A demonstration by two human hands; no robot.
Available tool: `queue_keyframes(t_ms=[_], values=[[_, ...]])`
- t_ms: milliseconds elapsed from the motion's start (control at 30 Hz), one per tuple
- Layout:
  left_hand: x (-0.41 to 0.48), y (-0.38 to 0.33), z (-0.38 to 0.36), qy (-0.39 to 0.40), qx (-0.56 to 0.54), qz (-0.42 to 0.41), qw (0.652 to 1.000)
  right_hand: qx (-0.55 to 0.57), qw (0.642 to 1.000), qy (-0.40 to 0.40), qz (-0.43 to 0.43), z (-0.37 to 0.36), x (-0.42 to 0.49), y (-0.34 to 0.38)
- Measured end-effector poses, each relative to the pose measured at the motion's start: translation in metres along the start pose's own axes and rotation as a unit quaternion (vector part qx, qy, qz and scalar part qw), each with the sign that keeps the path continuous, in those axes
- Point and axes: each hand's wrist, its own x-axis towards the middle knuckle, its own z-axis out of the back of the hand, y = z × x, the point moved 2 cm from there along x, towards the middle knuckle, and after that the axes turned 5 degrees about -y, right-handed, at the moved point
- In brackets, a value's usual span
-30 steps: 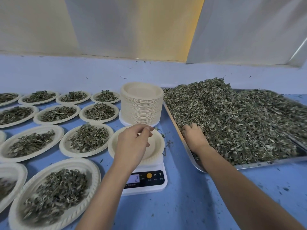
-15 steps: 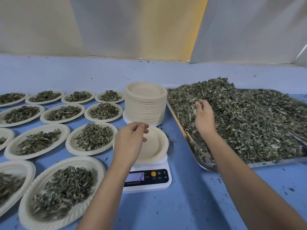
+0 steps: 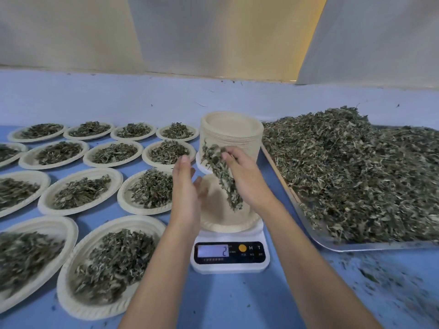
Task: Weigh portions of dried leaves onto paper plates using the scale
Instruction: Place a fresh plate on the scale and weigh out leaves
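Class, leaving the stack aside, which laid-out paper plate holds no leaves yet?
The plate on the scale. It is bare, while the other plates to its left each carry a pile of leaves.

Your blue table (image 3: pixel 225 302) carries everything. Left half: filled paper plates (image 3: pixel 118 222) in rows running from the near edge to the back, close together, some rims nearly touching, several cut off at the left border. Centre, near you: white scale (image 3: pixel 230 256), flat on the table, display facing you. Behind it: stack of empty paper plates (image 3: pixel 231 141), upright. Right: metal tray (image 3: pixel 344 246) heaped with dried leaves (image 3: pixel 356 174), its left rim just beside the stack. Front right: loose leaf crumbs (image 3: pixel 380 281) scattered on the bare blue.
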Motion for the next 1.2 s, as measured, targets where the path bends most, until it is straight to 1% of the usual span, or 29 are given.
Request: queue_keyframes(t_ms=[133, 200, 267, 433, 500, 700, 900, 1100, 1200], values=[[0.002, 0.005, -0.002, 0.02, -0.009, -0.004, 1.0, -0.046, 0.996, 0.065, 0.03, -0.008, -0.005, -0.009], [0.0, 0.006, -0.007, 0.038, 0.012, -0.015, 0.999, -0.049, 0.994, 0.089, 0.051, -0.011, -0.008, -0.008], [-0.002, 0.008, -0.011, 0.044, 0.026, -0.017, 0.999, -0.055, 0.992, 0.103, 0.052, -0.015, -0.011, -0.009], [-0.004, 0.012, -0.014, 0.017, 0.005, 0.026, 0.999, -0.067, 0.992, 0.104, -0.018, -0.016, -0.015, -0.009], [-0.004, 0.012, -0.014, 0.012, -0.007, 0.04, 0.999, -0.067, 0.991, 0.107, -0.033, -0.015, -0.016, -0.006], [-0.006, 0.009, -0.013, -0.01, -0.027, 0.044, 0.999, -0.062, 0.994, 0.087, -0.009, -0.01, -0.018, -0.004], [-0.006, 0.005, -0.01, -0.038, -0.044, 0.028, 0.998, -0.1, 0.992, 0.067, 0.026, -0.003, -0.015, -0.008], [-0.005, -0.002, -0.003, -0.039, -0.089, 0.028, 0.995, -0.118, 0.992, 0.039, 0.022, 0.009, -0.011, -0.011], [-0.003, -0.009, 0.001, -0.045, -0.115, 0.026, 0.992, -0.119, 0.992, 0.041, 0.015, 0.016, -0.01, -0.012]])
